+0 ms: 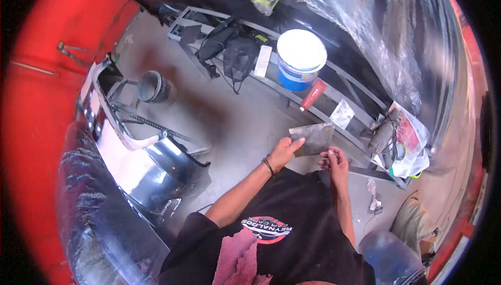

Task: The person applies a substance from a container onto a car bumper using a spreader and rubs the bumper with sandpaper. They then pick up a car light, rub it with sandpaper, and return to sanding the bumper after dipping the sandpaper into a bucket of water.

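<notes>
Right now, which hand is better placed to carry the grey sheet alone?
Probably the left hand: its thumb and fingers clamp the left edge of the grey sheet. The right hand only meets the lower right corner with its fingertips.

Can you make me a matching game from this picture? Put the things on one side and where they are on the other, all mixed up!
Things:
1. bucket
2. pink rag
3. grey sheet
4. wristband

Places:
A. around the wrist of the left hand
B. standing on the metal rack
C. gripped by the left hand, with the right hand at its corner
D. lying on the black shirt

Right pairs: 1-B, 2-D, 3-C, 4-A
</notes>
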The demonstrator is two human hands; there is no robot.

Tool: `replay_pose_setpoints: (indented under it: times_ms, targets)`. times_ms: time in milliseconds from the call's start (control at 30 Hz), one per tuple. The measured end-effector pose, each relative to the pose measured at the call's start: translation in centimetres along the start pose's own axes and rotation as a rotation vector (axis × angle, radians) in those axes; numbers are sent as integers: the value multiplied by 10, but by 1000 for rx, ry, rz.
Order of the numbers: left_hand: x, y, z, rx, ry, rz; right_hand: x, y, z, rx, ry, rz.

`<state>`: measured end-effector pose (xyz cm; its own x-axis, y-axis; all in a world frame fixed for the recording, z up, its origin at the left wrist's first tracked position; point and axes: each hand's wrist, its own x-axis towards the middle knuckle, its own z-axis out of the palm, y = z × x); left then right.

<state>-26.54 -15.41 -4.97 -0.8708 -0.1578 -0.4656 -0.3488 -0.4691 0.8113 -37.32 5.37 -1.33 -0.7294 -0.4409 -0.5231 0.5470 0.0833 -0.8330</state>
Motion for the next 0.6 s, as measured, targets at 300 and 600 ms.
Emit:
replay_pose_setpoints:
  times_ms: [300, 600]
  targets:
    - [-7, 40, -33, -547, 89, -13, 123, 13, -68, -887, 481, -345]
    - [39, 35, -8, -660, 25, -36, 179, 4, -76, -775, 577, -194]
